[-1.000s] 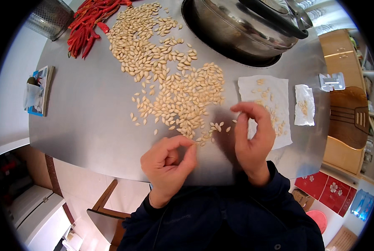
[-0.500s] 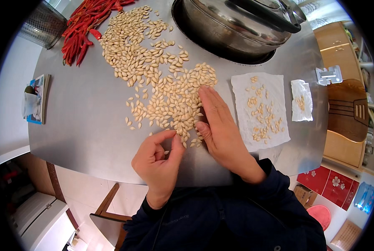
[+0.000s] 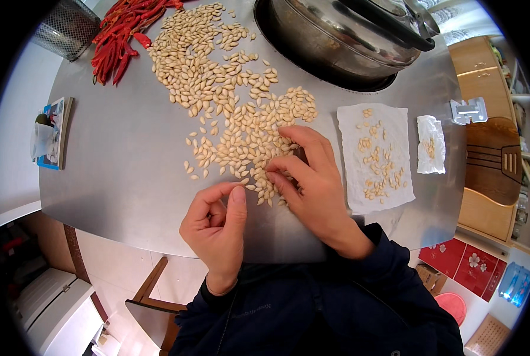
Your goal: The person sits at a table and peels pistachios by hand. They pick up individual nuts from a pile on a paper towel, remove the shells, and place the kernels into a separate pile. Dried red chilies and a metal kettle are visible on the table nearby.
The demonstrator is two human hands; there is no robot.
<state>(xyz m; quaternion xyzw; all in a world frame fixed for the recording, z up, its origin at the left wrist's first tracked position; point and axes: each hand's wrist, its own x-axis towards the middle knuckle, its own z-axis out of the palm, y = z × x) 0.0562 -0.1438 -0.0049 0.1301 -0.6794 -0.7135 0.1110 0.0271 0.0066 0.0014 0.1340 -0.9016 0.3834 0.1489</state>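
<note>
Pale pumpkin seeds lie spread in a long loose pile on the metal table. My left hand is at the pile's near edge, thumb and forefinger pinched, with a seed at their tips. At the right side of the pile, my right hand brings thumb and forefinger together on a seed among the others, its outer fingers bent over the pile. What lies under that palm is hidden. A white paper sheet right of this hand carries scattered smaller seeds or kernels.
Red dried chillies and a mesh holder are at the far left. A large lidded steel pot sits in a round opening at the back. Further right lie a small crumpled paper with a few seeds and a clear plastic bracket.
My right hand has gone from flat, straight fingers to bent ones, its thumb and forefinger closing among the seeds. My left hand stays pinched, shifted slightly left. The view has shifted a little.
</note>
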